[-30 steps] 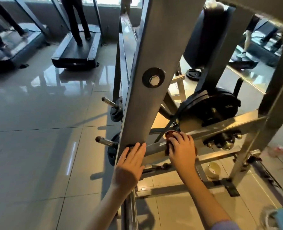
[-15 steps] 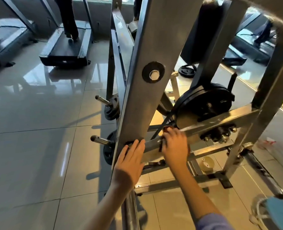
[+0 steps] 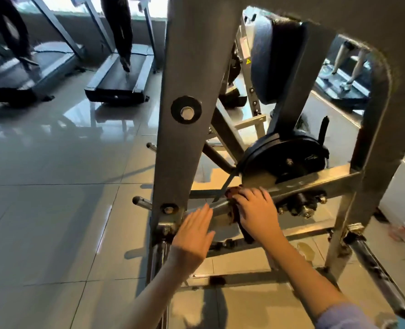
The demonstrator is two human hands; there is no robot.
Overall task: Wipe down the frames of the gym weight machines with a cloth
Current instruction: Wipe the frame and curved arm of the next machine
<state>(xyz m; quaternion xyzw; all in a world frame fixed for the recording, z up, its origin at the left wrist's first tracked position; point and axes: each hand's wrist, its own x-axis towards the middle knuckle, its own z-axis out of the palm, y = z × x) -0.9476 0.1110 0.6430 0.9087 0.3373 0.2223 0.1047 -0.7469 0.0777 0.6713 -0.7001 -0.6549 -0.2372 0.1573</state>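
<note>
A grey steel weight machine frame (image 3: 185, 67) fills the middle of the view, with a slanted cross bar (image 3: 315, 182) running low to the right. My right hand (image 3: 258, 213) presses a dark reddish cloth (image 3: 234, 192) onto that bar, fingers wrapped over it; most of the cloth is hidden under the hand, with a dark end hanging below. My left hand (image 3: 194, 231) lies flat with straight fingers against the bar's left end, near the upright's lower bolt (image 3: 168, 208).
A black weight plate (image 3: 284, 157) hangs just above the bar. Chrome pegs (image 3: 141, 201) stick out left of the upright. A black pad (image 3: 275, 60) sits higher up. People walk on treadmills (image 3: 118, 79) at the back left. Glossy tile floor (image 3: 54, 222) lies to the left.
My right hand with the cloth has slid a little along the cross bar. My head has moved closer and shifted, so the frame looks larger. The left hand stays by the upright.
</note>
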